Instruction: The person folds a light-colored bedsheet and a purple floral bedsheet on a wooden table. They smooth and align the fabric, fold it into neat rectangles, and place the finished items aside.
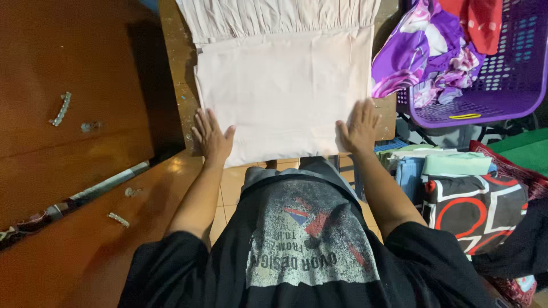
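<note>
Fingers spread flat on both sides: left hand (212,136) and right hand (359,126) press palms-down on the folded cream cloth (282,94), gripping nothing, purple laundry basket (502,97) nearby.

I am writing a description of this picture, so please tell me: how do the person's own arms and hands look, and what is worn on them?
Both arms are bare from above the elbow down. Short black sleeves of a T-shirt with a faded grey print cover the upper arms. The left hand and right hand wear no gloves; no ring, watch or bracelet shows.
</note>
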